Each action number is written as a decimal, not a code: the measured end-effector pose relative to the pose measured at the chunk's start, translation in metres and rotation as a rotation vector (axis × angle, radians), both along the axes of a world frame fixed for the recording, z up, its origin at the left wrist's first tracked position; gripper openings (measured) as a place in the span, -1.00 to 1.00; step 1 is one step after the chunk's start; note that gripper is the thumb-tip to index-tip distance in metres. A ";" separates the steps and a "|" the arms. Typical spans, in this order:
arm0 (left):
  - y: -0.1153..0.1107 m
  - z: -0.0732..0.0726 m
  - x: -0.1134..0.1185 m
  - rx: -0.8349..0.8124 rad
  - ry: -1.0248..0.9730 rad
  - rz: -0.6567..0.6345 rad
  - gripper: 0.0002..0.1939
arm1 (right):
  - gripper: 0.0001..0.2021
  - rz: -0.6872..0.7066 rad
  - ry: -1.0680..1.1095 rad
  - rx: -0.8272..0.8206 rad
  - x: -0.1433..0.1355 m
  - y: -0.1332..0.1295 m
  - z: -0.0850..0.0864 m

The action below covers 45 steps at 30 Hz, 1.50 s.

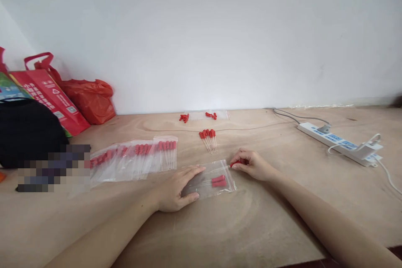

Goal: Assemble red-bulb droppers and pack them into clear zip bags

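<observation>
My left hand (180, 188) lies with its fingers apart on a clear zip bag (204, 190), which is flat on the table. Inside the bag are two red-bulbed droppers (219, 181). At the bag's right-hand opening, my right hand (249, 164) pinches another red-bulbed dropper (237, 163), its thin stem pointing left into the bag's mouth. Beyond the bag, several loose red-bulbed droppers (208, 135) lie side by side. To the left, several filled bags (144, 157) overlap in a row.
At the back lie small red pieces (184, 118) and a clear bag (222, 114). A white power strip (337, 142) with cables is on the right of the table (251, 226). Red bags (91, 98) and a black item (29, 132) stand at the left.
</observation>
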State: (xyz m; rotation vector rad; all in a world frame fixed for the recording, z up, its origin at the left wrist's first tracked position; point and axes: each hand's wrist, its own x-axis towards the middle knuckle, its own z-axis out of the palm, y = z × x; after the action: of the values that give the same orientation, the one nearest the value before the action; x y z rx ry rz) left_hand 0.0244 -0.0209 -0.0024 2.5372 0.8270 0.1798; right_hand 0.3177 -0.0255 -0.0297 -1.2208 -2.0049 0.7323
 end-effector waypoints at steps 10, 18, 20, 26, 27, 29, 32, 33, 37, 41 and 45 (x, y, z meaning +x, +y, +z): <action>0.002 -0.004 -0.001 -0.006 -0.030 0.004 -0.40 | -0.72 -0.030 0.407 -0.264 -0.038 -0.008 -0.012; 0.000 0.001 0.002 -0.020 -0.095 -0.006 -0.57 | -0.74 0.144 0.449 -0.384 -0.040 -0.011 -0.010; -0.001 0.002 0.002 -0.021 -0.101 0.011 -0.66 | -0.71 0.132 0.462 -0.398 -0.036 -0.010 -0.009; -0.001 0.004 0.003 -0.024 -0.083 0.062 -0.75 | -0.76 -0.333 0.363 -0.176 -0.029 0.025 -0.020; -0.001 0.004 0.003 -0.021 -0.084 0.062 -0.75 | -0.78 -0.397 0.327 -0.145 -0.029 0.034 -0.021; -0.001 0.004 0.003 -0.016 -0.087 0.061 -0.75 | -0.80 -0.475 0.270 -0.113 -0.033 0.055 -0.022; -0.001 0.004 0.003 -0.019 -0.086 0.060 -0.75 | -0.79 -0.540 0.223 -0.097 -0.042 0.083 -0.018; -0.001 0.004 0.003 -0.023 -0.084 0.056 -0.75 | -0.77 -0.565 0.206 -0.095 -0.045 0.091 -0.016; -0.001 0.004 0.002 -0.023 -0.087 0.048 -0.73 | -0.69 -0.636 0.141 -0.121 -0.060 0.113 -0.009; -0.001 0.004 0.002 -0.022 -0.090 0.036 -0.72 | -0.76 -0.670 0.081 -0.171 -0.067 0.124 -0.009; -0.001 0.003 0.001 -0.024 -0.086 0.036 -0.72 | -0.82 -0.692 0.066 -0.211 -0.068 0.129 -0.010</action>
State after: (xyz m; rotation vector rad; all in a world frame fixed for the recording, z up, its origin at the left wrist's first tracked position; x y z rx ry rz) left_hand 0.0257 -0.0218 0.0003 2.4747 0.8362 0.2870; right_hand 0.2502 0.1036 -0.0395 -1.8415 -1.3259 0.6199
